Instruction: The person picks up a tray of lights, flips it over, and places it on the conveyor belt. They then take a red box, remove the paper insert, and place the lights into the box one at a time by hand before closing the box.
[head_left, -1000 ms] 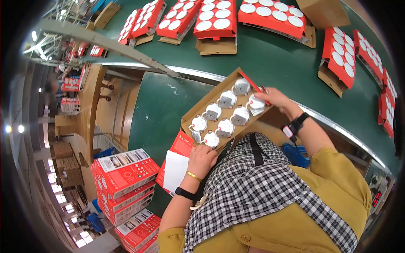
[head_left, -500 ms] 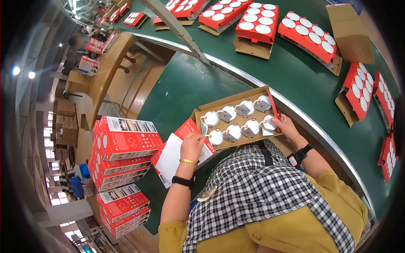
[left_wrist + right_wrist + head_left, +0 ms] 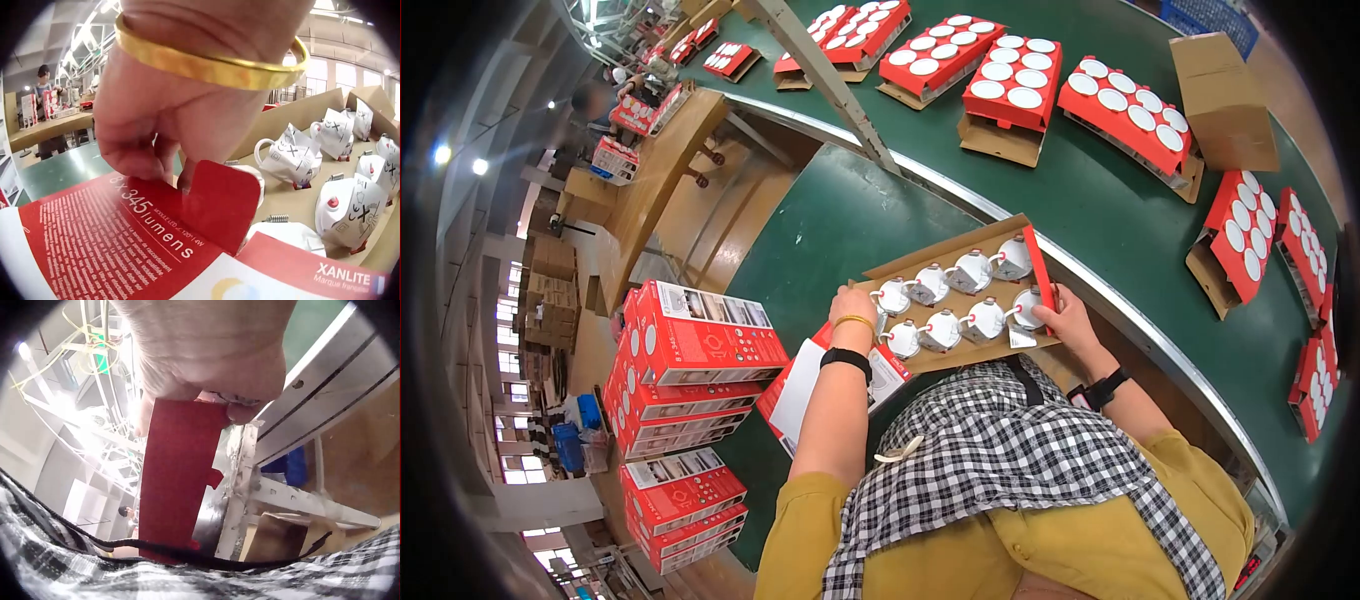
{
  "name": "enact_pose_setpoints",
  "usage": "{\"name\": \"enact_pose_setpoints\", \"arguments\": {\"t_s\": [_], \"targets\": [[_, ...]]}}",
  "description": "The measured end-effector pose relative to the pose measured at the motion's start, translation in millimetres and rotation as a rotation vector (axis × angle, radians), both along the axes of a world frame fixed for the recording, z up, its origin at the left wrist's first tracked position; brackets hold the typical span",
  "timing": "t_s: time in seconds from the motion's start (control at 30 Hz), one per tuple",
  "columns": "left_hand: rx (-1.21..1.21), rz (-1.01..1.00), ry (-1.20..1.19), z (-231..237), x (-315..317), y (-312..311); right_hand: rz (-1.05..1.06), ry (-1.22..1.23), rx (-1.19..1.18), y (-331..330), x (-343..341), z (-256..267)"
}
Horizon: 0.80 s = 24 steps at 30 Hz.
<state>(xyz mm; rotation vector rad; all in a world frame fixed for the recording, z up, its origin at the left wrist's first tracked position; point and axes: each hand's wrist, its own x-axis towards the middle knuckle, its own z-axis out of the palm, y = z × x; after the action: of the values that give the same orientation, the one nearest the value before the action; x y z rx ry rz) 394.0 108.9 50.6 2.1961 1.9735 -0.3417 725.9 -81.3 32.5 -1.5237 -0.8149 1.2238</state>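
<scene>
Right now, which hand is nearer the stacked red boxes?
Left. The left hand is at the carton end facing the stacked red boxes; the right hand at the opposite end.

**Long green table bore a curving row of red boxes**

The long green table (image 3: 1100,210) had a pale metal edge (image 3: 1145,298) along its near side. Red boxes (image 3: 1012,82) with round white discs lay spaced along it, several with brown cardboard flaps (image 3: 1000,140) jutting out. A tall brown carton (image 3: 1225,100) stood near its far side. A smaller green table (image 3: 800,230), marked with pale scuffs, sat just beside that edge. Farther left, red-and-white packages (image 3: 638,115) rested on a wooden bench (image 3: 655,180).
</scene>
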Motion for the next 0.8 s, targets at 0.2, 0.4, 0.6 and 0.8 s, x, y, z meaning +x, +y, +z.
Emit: {"name": "enact_pose_setpoints", "arguments": {"t_s": [0.2,0.4,0.6,0.8], "targets": [[0.023,0.212,-0.216,-0.6,-9.6,8.4,-0.019,0.029,-0.104,6.5,-0.3,0.3],[-0.249,0.081,-0.106,-5.2,-16.6,42.0,-0.008,0.02,-0.28,9.8,5.8,-3.3],[-0.272,-0.191,-0.206,-12.7,-1.8,54.4,-0.02,0.031,-0.257,4.6,7.2,-11.5],[-0.734,0.586,-1.004,-2.4,-1.9,41.8,-0.075,0.134,-0.27,-5.0,13.4,-14.3]]}}
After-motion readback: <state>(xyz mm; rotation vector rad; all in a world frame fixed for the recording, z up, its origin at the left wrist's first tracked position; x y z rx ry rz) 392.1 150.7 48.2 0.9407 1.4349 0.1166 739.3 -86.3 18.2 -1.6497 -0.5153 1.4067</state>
